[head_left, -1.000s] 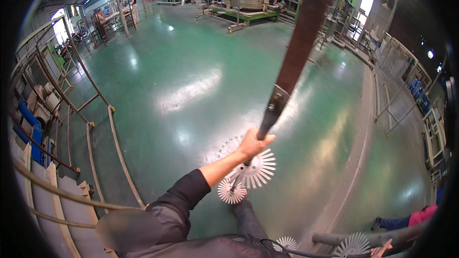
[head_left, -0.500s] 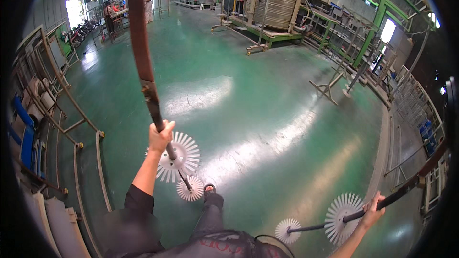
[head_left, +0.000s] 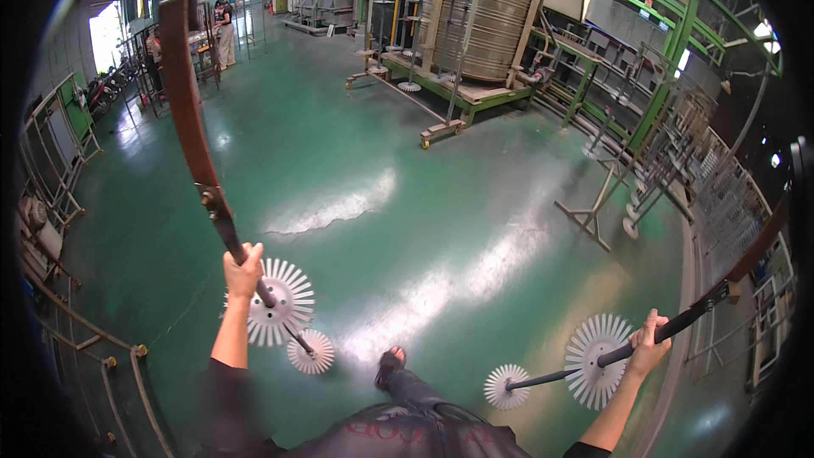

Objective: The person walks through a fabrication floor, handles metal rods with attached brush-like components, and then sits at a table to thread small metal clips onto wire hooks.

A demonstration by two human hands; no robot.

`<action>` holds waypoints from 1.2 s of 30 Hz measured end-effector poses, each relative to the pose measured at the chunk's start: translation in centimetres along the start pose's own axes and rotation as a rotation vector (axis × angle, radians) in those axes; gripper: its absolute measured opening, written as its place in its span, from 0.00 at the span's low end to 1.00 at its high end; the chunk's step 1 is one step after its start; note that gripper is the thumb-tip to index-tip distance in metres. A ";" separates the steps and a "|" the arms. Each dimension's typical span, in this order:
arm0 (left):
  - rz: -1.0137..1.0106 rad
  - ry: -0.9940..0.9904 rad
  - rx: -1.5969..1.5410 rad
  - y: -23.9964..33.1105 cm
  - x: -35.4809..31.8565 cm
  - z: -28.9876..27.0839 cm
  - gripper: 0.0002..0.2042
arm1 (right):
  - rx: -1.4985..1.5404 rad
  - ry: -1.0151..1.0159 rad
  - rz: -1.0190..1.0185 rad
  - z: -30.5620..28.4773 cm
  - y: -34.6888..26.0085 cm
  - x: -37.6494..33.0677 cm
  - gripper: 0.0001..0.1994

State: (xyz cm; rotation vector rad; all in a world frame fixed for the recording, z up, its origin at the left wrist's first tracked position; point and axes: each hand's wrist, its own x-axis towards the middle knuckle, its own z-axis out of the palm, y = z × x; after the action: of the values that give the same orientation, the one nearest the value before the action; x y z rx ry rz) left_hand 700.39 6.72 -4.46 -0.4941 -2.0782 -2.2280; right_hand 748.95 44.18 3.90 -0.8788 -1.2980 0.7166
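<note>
My left hand [head_left: 242, 273] is closed round a dark rod [head_left: 222, 222], which stands tilted in front of me. A long reddish-brown flat bar [head_left: 186, 119] is bolted to its upper end. Below the hand, the rod carries a large whitish slotted disc [head_left: 288, 318] and, at its lower tip, a smaller slotted disc [head_left: 312, 358]. On the other side, my right hand [head_left: 648, 346] grips a similar dark rod [head_left: 691, 315], slanting up to the right. Its large slotted disc [head_left: 585, 377] lies beside the hand, with a small slotted disc [head_left: 498, 390] at the inner end.
Wheeled metal frames [head_left: 93, 339] stand along the left. A wheeled rack [head_left: 441, 129] stands before a big ribbed metal tank [head_left: 479, 25]. At right are a metal stand [head_left: 593, 212] and racks with rods [head_left: 670, 161]. A person [head_left: 225, 34] stands far left on the green floor [head_left: 297, 153].
The view has moved forward and turned right; the tank and racks look nearer. Both rods are still held, the left one tilting further left. My visible foot has shifted.
</note>
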 end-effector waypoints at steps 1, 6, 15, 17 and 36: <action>0.001 0.019 -0.046 -1.0 3.7 2.6 0.18 | 0.029 -0.008 -0.026 3.7 1.8 3.0 0.14; 0.026 0.080 0.010 -6.4 18.3 10.7 0.18 | 0.115 -0.079 0.044 24.2 9.6 14.8 0.12; -0.005 0.120 -0.059 -12.8 50.7 33.1 0.19 | 0.193 -0.089 0.040 58.7 17.9 39.4 0.14; -0.011 0.119 -0.047 -15.3 57.3 39.5 0.19 | 0.181 -0.085 0.004 65.3 20.6 45.3 0.14; 0.001 0.451 -0.019 -30.3 92.1 91.1 0.18 | 0.536 -0.615 0.089 123.3 53.4 100.4 0.11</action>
State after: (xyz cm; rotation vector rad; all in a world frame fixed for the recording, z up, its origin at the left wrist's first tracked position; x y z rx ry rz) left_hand 623.12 114.96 -5.07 0.0137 -1.8210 -2.1111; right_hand 643.56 174.25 13.70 -0.2780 -1.4903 1.3998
